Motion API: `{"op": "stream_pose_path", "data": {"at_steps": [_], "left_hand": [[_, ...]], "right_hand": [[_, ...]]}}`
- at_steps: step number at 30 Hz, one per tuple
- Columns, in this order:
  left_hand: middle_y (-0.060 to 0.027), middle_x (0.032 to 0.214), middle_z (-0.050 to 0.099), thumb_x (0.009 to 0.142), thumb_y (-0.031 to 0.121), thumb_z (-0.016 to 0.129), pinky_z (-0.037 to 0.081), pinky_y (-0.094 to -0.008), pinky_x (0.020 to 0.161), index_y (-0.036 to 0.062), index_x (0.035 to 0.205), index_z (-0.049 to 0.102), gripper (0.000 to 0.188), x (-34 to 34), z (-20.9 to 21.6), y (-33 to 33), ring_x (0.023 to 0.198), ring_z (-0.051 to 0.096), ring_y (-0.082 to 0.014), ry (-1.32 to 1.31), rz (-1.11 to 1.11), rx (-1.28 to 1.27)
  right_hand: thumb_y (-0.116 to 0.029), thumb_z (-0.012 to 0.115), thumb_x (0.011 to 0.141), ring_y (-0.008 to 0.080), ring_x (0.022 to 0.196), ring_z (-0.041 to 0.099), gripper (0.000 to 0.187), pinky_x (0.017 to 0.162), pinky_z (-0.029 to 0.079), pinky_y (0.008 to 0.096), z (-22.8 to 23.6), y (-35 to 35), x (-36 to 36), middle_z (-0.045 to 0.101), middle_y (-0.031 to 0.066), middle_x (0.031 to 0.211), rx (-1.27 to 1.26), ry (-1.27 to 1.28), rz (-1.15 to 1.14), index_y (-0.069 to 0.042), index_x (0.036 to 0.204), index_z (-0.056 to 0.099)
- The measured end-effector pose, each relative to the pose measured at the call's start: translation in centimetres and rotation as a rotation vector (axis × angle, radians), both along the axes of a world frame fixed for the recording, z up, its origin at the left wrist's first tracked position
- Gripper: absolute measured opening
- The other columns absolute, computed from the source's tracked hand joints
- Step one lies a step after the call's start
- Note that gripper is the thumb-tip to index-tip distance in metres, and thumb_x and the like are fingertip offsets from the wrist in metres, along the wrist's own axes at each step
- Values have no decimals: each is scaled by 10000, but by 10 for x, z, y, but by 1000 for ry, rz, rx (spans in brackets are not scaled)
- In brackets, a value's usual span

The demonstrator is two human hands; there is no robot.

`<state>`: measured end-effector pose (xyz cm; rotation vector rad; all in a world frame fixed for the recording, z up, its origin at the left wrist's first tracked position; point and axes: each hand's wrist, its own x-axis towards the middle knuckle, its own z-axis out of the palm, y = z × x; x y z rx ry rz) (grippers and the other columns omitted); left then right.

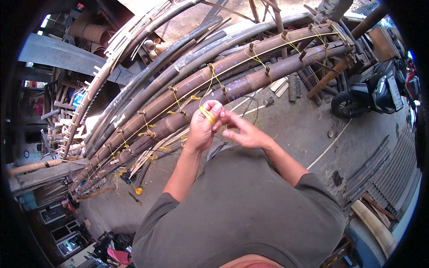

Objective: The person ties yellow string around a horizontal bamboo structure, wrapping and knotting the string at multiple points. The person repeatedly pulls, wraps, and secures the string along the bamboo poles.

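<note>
The left hand (202,128) is curled closed around a small bundle of yellow twine (208,116), whose loops lie across its fingers in the head view. The right hand (246,133) comes in from the other side, fingers bent, their tips meeting those of the left; I cannot tell whether it pinches a strand. The bundle sits in front of the person's chest, just short of the lower bamboo pole (257,80) as seen from above, and a strand runs up from it toward the poles.

That pole and the upper bamboo pole (232,59) curve side by side, with short wooden pegs standing along them and yellow ties (214,73) around them at intervals. Grey pipes (178,67) lie beyond. On the ground to the lower left is a yellow roll (139,191). A motorcycle (380,91) stands to the right, and corrugated sheets (384,172) lie below it in the view.
</note>
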<state>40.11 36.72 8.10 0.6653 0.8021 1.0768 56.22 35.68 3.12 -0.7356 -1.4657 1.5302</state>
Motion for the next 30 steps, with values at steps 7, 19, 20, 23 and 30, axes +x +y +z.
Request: {"op": "stream_pose_path", "data": {"at_steps": [7, 19, 20, 23, 30], "left_hand": [[5, 769, 539, 1001, 208, 518, 278, -155, 456, 57, 1035, 592, 171, -41, 25, 17, 515, 354, -15, 135, 70, 100], [28, 844, 639, 939, 167, 625, 378, -186, 594, 21, 1041, 656, 180, 3, 2, 1, 692, 498, -20, 536, -148, 201], [38, 830, 646, 937, 174, 630, 345, -168, 519, 30, 1051, 656, 186, 5, 3, 0, 621, 470, 0, 539, -140, 205], [31, 826, 658, 931, 168, 637, 343, -161, 515, 27, 1055, 661, 189, 8, 6, 0, 619, 472, 3, 544, -72, 230], [-5, 869, 670, 932, 177, 640, 438, -202, 641, 7, 1058, 653, 212, 19, 7, 0, 707, 532, -38, 454, -4, 255]], "right_hand": [[-265, 511, 999, 48, 684, 476, 255, 632, 431, 219, -22, 13, 58, 576, -29, 811, -447, 11, 175, -44, 952, 630], [-113, 566, 961, 91, 868, 604, 147, 783, 504, 248, 16, 38, 46, 632, 28, 910, -380, 227, 59, -3, 1058, 584], [-114, 568, 961, 93, 860, 609, 146, 772, 509, 245, 16, 38, 46, 634, 33, 912, -388, 226, 68, -6, 1060, 577], [-113, 570, 961, 97, 835, 622, 144, 746, 523, 242, 19, 40, 44, 640, 44, 907, -413, 227, 92, -8, 1059, 564], [-103, 551, 969, 105, 791, 632, 120, 711, 547, 246, 25, 42, 38, 638, 49, 885, -423, 246, 122, 3, 1026, 562]]}}
